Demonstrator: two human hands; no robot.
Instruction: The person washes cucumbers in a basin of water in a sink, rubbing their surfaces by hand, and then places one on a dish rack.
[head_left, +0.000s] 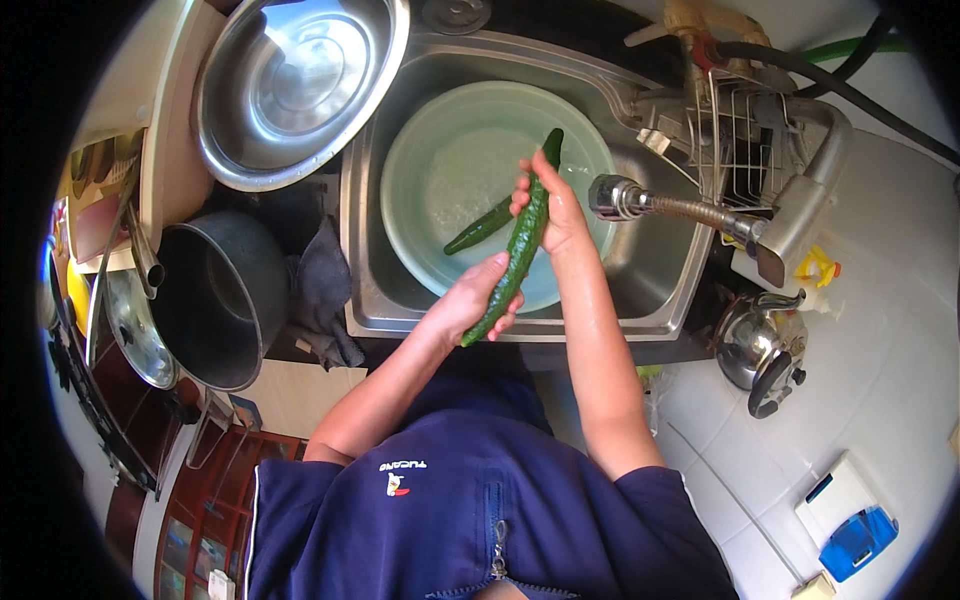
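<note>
A long, wet green cucumber (524, 240) is held slantwise above a pale green basin (400, 215). Around its lower end wrap the fingers of my left hand (478, 298), near the basin's front rim. My right hand (558, 208) grips it closer to the upper end, and the dark tip sticks out past the fingers. Water stands in the basin, and a second cucumber (478, 228) lies in it, partly hidden behind the held one. The basin sits inside a stainless steel sink (640, 285).
A faucet nozzle (618, 198) on a flexible neck reaches over the basin's right side. A wire rack (740, 140) stands behind it. To the left are a steel bowl (300, 85), a dark pot (205, 300) and a grey cloth (322, 290). At right stands a kettle (752, 340).
</note>
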